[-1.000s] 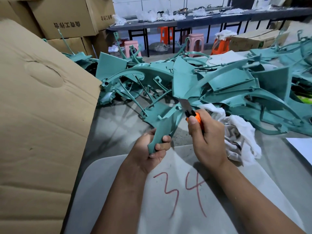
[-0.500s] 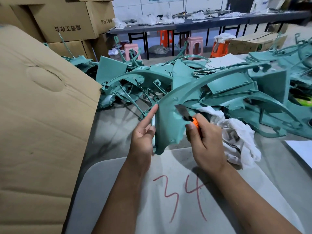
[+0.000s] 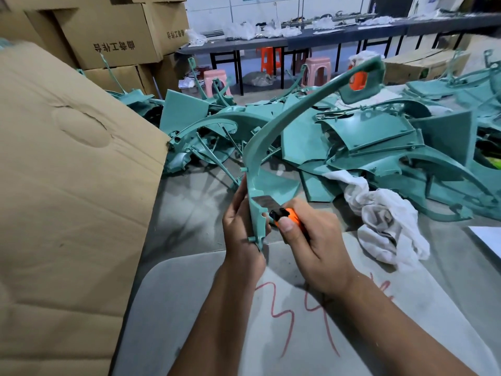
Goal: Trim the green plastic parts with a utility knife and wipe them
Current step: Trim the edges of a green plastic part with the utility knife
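A long curved green plastic part (image 3: 273, 131) rises from my hands and arcs up to the right, ending in a wider piece with a hole. My left hand (image 3: 240, 229) grips its lower end, fingers wrapped round the edge. My right hand (image 3: 311, 240) holds an orange utility knife (image 3: 288, 214), thumb on top; its grey blade lies against the part's inner face just above my left fingers. A white cloth (image 3: 387, 221) lies crumpled on the table to the right of my hands.
A heap of green plastic parts (image 3: 379, 147) covers the table behind. A large cardboard box flap (image 3: 67, 185) stands at the left. A grey board marked "34" (image 3: 284, 321) lies under my forearms. Stacked cartons, stools and long tables are further back.
The green part has been turned upright and lifted, so its long arc now sweeps up to the right. My left hand regripped its lower end. The knife blade moved down onto the part's lower section.
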A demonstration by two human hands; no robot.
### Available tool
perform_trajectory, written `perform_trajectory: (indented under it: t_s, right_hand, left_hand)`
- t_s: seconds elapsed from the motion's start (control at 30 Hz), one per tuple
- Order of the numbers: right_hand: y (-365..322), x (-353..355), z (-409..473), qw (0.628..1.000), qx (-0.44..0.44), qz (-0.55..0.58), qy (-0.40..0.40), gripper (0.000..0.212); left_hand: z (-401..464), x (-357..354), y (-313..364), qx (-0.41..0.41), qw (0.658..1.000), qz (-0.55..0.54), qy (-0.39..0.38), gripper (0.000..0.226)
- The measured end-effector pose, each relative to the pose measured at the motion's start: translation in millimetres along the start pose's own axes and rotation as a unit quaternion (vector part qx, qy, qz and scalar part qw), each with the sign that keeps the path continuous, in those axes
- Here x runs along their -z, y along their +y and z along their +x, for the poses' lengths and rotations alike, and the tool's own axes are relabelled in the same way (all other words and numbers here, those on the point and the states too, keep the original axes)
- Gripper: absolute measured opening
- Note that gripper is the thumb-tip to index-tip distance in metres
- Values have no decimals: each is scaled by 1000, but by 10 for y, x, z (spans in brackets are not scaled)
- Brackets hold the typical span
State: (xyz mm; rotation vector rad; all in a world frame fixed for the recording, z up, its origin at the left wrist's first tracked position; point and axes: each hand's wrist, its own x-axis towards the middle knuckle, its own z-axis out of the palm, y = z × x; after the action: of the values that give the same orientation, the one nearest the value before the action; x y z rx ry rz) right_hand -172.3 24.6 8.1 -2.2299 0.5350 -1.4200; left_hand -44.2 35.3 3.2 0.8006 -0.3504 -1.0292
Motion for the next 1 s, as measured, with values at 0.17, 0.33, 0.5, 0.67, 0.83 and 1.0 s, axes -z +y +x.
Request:
perform_trajectory:
  t_s: [0.17, 0.33, 0.5, 0.67, 0.83, 1.0]
  right_hand:
    - [-8, -44, -14, 1000, -15, -13, -14, 32]
    - [33, -67, -8, 997, -40, -67, 25, 26]
    - [96, 11, 7, 991, -54, -92, 80, 29]
    - [46, 25, 25, 996, 4, -62, 58, 19]
    - [115, 25, -18, 993, -30, -96, 67, 27]
    - [150, 60, 16, 987, -38, -134, 81, 28]
  left_hand:
    - [-8, 25, 14, 27, 999, -19, -37, 11]
    - [-26, -22, 4, 41, 998, -8, -43, 8]
    - [-41, -54, -62, 46, 996, 25, -70, 38]
    - [-40, -40, -61, 47, 995, 38, -79, 19]
    - [2, 12, -32, 125, 987, 3, -103, 40]
    - [-55, 68, 69, 228, 959, 58, -158, 31]
